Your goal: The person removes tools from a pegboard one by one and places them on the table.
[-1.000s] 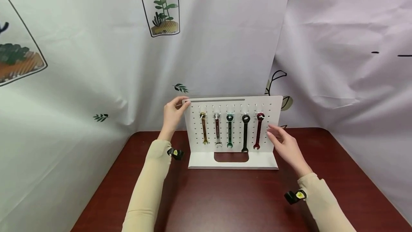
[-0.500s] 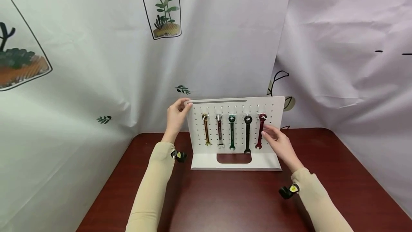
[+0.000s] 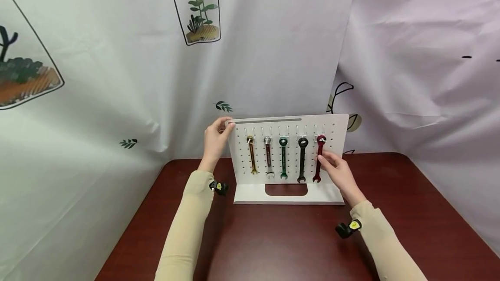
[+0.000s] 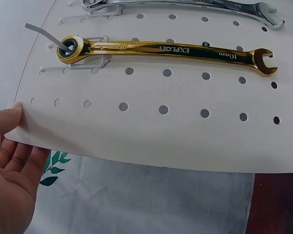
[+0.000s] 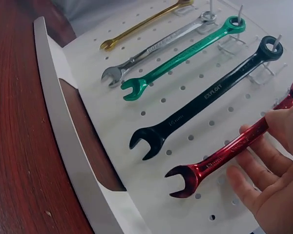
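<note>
A white pegboard stand (image 3: 337, 127) stands upright on the table, with several combination wrenches hanging from its hooks. My left hand (image 3: 213, 143) pinches the board's upper left corner, thumb in front and fingers behind. At the board's right side my right hand (image 3: 340, 176) holds the red wrench (image 5: 229, 151) by its shank. The thumb lies on top of it and the fingers reach underneath, while its ring end is still at the hook. Beside it hang a black wrench (image 5: 200, 102), a green wrench (image 5: 185, 58), a silver wrench (image 5: 161, 46) and a gold wrench (image 4: 171, 49).
The stand's base has a cut-out slot and a raised front lip (image 5: 63, 126). Dark red-brown tabletop (image 3: 281, 242) extends in front and to both sides. A white cloth backdrop (image 3: 273, 68) printed with plants hangs close behind the stand.
My right hand has moved left from beside the board's right edge to the red wrench and taken hold of its shank. The left hand keeps its grip on the corner.
</note>
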Demonstrator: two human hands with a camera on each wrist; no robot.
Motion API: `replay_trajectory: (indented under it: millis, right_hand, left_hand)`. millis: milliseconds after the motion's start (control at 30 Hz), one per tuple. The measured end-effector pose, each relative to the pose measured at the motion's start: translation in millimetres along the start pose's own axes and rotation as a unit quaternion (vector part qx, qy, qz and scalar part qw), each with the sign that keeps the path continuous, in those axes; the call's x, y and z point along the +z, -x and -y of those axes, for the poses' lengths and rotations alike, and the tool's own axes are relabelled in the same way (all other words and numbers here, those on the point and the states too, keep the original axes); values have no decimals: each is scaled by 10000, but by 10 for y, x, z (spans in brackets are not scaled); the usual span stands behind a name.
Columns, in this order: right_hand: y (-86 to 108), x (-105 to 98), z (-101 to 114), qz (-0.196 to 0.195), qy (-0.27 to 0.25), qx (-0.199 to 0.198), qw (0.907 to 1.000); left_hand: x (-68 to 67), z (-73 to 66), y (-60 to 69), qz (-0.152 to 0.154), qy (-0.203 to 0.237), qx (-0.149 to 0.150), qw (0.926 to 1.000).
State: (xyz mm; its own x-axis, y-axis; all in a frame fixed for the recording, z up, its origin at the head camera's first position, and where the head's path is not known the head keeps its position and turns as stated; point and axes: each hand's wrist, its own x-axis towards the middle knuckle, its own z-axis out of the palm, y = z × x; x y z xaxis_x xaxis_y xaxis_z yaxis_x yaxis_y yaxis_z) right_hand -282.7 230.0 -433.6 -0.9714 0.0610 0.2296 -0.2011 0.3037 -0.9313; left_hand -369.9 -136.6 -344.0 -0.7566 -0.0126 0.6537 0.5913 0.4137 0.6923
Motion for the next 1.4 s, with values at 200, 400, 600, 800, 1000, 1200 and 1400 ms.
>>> replay_trajectory:
  millis: [200, 400, 600, 800, 1000, 1200, 1400]
  right_hand:
    - [-3, -3, 1, -4, -168, -14, 9999]
    - [0, -6, -6, -31, -190, 97, 9998]
    - [13, -2, -43, -29, -363, -11, 9993]
    - [46, -25, -7, -76, -463, -67, 9989]
    - [103, -88, 72, -13, -345, -128, 9993]
    - [157, -106, 131, 69, -268, -210, 9994]
    - [204, -164, 181, -37, -312, -436, 9986]
  left_hand:
    - [4, 9, -22, -28, 25, 48, 10000]
    - [5, 20, -29, 12, 73, -10, 10000]
    - [-22, 13, -32, 89, 10, -99, 9999]
    - [-26, 33, -49, 92, -26, -99, 9999]
    - [-2, 46, -30, 86, -8, -125, 9999]
    - [-15, 27, -25, 70, -31, -148, 9999]
    - [-17, 9, -41, 119, -39, -100, 9999]
